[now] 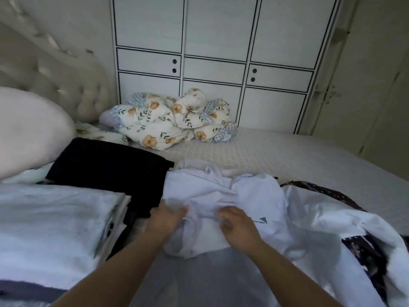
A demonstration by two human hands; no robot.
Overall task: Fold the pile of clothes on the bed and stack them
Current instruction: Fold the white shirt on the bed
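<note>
— Hands first: how many are working, and on what?
— Two. The left hand (166, 214) is pinching a fold of the white shirt (223, 202); the right hand (238, 224) is lying on it, fingers curling into the cloth.
— Where is the shirt sitting?
— Crumpled on the bed (287, 156), between one black folded garment (110, 169) and one loose white pile (345, 222), showing a small grey logo.
</note>
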